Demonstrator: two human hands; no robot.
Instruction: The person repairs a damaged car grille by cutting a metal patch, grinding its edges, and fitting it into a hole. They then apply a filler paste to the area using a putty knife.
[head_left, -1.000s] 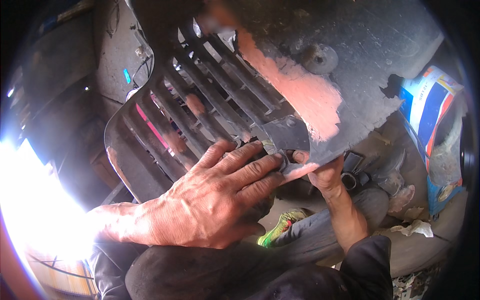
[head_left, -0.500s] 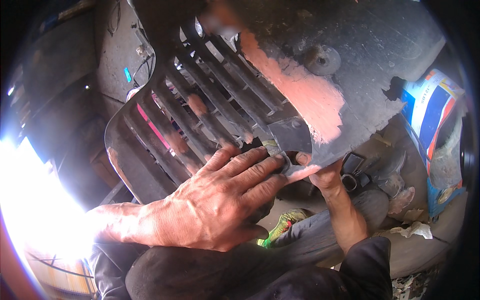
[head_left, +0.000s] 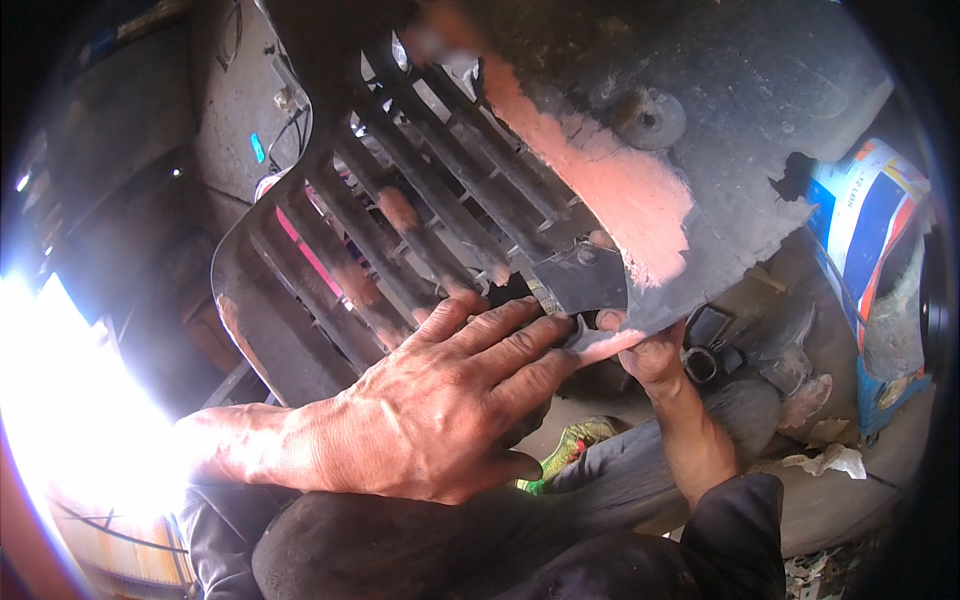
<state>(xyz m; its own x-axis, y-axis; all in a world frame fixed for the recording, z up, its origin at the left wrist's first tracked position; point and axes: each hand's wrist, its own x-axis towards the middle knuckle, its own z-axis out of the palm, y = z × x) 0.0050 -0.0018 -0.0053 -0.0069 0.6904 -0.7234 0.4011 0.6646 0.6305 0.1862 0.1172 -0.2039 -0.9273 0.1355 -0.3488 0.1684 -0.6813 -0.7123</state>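
Observation:
A dark grey slatted grille panel (head_left: 375, 215) fills the upper middle of the view. Salmon-pink filler (head_left: 610, 190) covers a broad band of it, with smaller patches on the slats. My left hand (head_left: 440, 400) lies across the panel's near edge, fingers stretched out side by side and thumb apart. What is beneath its palm and fingertips stays hidden. To its right, my right hand (head_left: 655, 350) grips the panel's near corner, with the thumb tip showing through a gap and the fingers mostly hidden. A dark flap (head_left: 580, 277) with a rivet-like dot sits just above both hands.
At the right stands a blue, white and orange package (head_left: 860, 220). Dark ring-shaped parts (head_left: 705, 355) and crumpled white paper (head_left: 830, 462) lie below it. My bent legs (head_left: 400, 550) are under the panel, near a green-and-yellow shoe (head_left: 570, 450). Strong light glares at the left.
The dark flap has tipped slightly down at its left end, baring a small pinkish spot above it. Both hands keep nearly the same places on the panel.

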